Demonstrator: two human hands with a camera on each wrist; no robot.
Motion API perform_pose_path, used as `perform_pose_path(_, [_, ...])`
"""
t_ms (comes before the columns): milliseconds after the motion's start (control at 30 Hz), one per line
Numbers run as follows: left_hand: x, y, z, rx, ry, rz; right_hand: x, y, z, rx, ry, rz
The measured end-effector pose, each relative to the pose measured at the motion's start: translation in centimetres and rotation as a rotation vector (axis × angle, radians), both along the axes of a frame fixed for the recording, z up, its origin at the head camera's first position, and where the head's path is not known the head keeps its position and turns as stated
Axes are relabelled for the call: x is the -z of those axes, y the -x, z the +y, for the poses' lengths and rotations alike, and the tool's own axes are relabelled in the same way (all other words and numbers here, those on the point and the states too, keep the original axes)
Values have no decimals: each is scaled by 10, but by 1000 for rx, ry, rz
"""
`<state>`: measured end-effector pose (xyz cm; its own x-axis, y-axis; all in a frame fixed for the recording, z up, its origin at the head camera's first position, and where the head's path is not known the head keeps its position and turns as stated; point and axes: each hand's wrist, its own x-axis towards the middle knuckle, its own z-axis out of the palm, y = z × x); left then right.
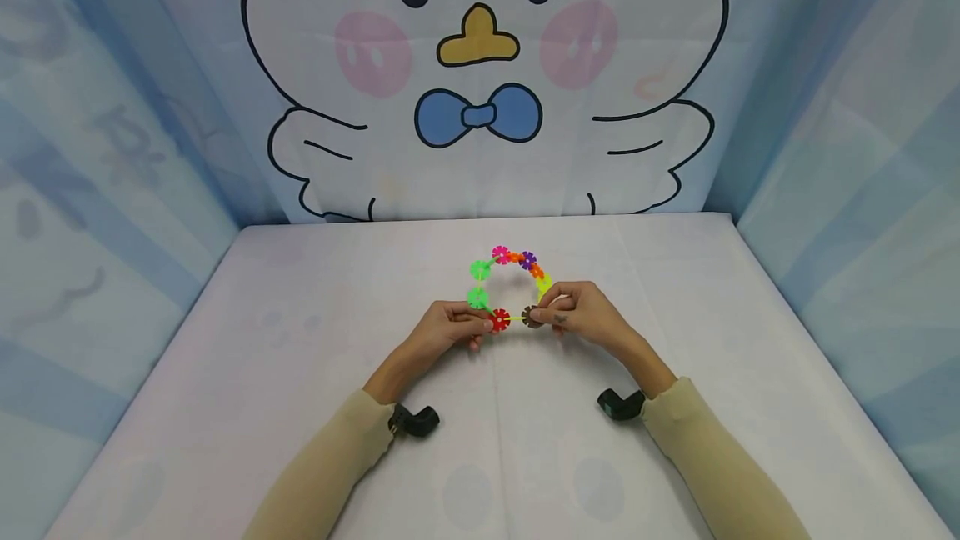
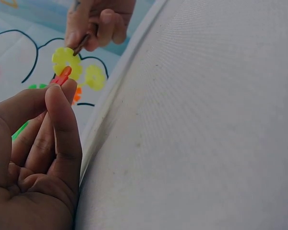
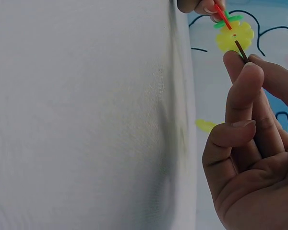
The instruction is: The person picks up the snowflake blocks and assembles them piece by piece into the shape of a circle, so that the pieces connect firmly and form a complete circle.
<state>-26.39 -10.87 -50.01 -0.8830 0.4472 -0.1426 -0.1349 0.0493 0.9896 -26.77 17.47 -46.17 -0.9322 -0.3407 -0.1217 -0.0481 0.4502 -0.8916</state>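
Note:
Notched plastic snowflake discs in several colours are joined into a ring between the two hands. My left hand (image 1: 447, 327) pinches the red disc (image 1: 500, 320) between thumb and fingers. With its thumb and fingertips, my right hand (image 1: 588, 315) pinches the brown disc (image 1: 528, 317). A yellow disc (image 2: 66, 62), edge-on in the head view, sits between red and brown. Green discs (image 1: 480, 271) form the ring's left side; a pink disc (image 1: 501, 255) and a purple disc (image 1: 528, 260) lie along its far side. Right fingers partly cover another yellow disc (image 1: 545, 282).
A white cloth covers the table (image 1: 360, 273). Behind it hangs a curtain (image 1: 480, 182) with a cartoon figure, and patterned blue curtains (image 1: 97, 190) flank both sides. Dark wrist devices (image 1: 417, 421) protrude from both sleeves.

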Motion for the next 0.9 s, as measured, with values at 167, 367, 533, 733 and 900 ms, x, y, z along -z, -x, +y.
perform_pose_path(167, [0, 0, 0, -6, 12, 5, -2, -1, 0, -1, -20, 5])
perform_pose_path(367, [-1, -1, 0, -7, 14, 14, -5, 1, 4, -24, -30, 7])
perform_pose_path(533, [-2, -1, -1, -5, 12, 13, -4, 2, 5, -39, -9, -6])
perform_pose_path(733, [0, 0, -1, 3, 9, 15, -4, 1, 4, -47, -12, 0])
perform_pose_path(900, [0, -1, -1, -2, 11, 14, -4, -2, 2, -43, -12, 25])
